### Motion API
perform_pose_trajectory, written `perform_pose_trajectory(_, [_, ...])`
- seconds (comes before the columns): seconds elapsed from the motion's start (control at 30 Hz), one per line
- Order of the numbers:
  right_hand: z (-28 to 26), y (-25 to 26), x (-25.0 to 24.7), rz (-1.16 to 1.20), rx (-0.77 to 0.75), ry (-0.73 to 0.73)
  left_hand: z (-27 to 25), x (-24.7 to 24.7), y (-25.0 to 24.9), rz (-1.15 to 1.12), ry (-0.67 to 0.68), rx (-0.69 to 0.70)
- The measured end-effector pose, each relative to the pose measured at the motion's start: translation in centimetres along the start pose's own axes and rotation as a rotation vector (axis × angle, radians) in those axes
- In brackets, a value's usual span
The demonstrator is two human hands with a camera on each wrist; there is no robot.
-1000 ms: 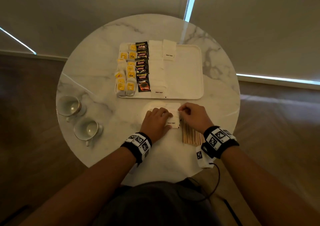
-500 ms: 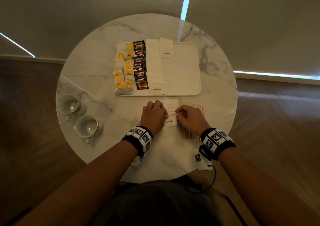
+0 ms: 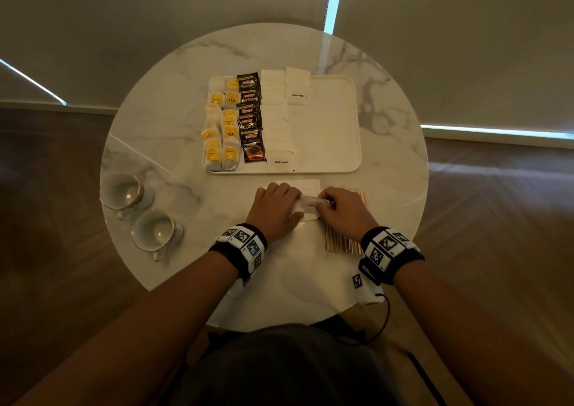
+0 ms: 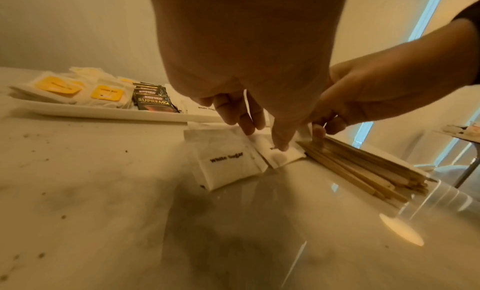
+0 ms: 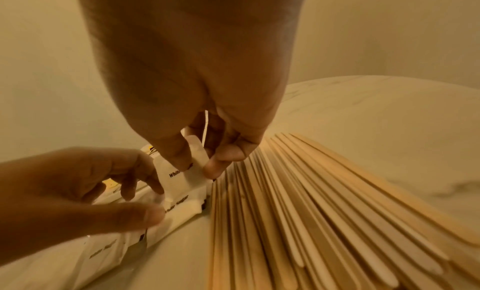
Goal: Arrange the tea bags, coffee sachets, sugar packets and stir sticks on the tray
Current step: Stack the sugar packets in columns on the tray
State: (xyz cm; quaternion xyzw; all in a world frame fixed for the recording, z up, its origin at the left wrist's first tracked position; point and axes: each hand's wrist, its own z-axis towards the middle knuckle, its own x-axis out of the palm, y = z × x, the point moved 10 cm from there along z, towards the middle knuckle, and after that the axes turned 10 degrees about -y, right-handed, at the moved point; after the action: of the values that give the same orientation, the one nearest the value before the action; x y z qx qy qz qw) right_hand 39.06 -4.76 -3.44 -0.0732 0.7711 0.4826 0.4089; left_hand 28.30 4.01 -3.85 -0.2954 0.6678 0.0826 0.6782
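On the white tray point(image 3: 329, 132) lie tea bags point(image 3: 222, 126) at the left, a column of coffee sachets point(image 3: 250, 116) and a column of sugar packets point(image 3: 276, 119), with one more packet point(image 3: 297, 90) beside its far end. In front of the tray, loose sugar packets point(image 4: 226, 163) lie on the table. My right hand point(image 5: 198, 165) pinches one sugar packet point(image 5: 182, 177) between thumb and finger, tilted up off this pile. My left hand point(image 4: 265, 137) holds the same packet's left edge, thumb on the pile. Wooden stir sticks point(image 5: 298, 212) lie beside and under my right hand point(image 3: 323, 205).
Two empty cups point(image 3: 122, 191) point(image 3: 155, 230) stand at the left edge of the round marble table point(image 3: 388, 163). The tray's right half is bare. A clear cup point(image 4: 431, 198) shows at the near ends of the sticks in the left wrist view.
The top sugar packet, flat between my hands before, now tilts up in my right hand's pinch. Both hands stayed in front of the tray.
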Motion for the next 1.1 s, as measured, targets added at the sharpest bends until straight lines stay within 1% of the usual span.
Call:
perform_pose_trajectory(0.13, [0.4,-0.6,-1.4,0.040,0.037,-0.048,0.3,0.4,-0.3,0.050,0.014,-0.013])
perform_pose_trajectory(0.33, [1.1,-0.8,-2.4,0.059,0.048,-0.098,0.8,0.5,-0.2,0.019,0.022,-0.033])
perform_pose_trajectory(0.43, [1.2,-0.7,-2.6,0.087,0.055,-0.118,1.0,0.3,-0.2,0.018,-0.004,-0.018])
perform_pose_trajectory(0.53, [1.3,-0.4,-2.9,0.093,0.042,-0.142,0.9,-0.6,-0.3,-0.003,-0.062,0.004])
perform_pose_trajectory(0.7, [1.6,0.1,-2.4,0.056,0.033,-0.100,1.0,-2.9,-0.4,-0.104,-0.192,0.040])
perform_pose_trajectory(0.87, [1.8,1.7,-2.4,0.074,-0.007,-0.069,2.2,-3.7,-0.3,-0.278,-0.150,0.024])
perform_pose_trajectory(0.97, [2.4,2.5,-2.6,0.118,-0.009,-0.051,2.8,-4.2,0.2,-0.378,-0.176,0.028])
perform_pose_trajectory(1.1, [3.5,3.8,-3.2,0.175,-0.031,-0.024,3.8,-5.5,0.9,-0.432,-0.213,0.033])
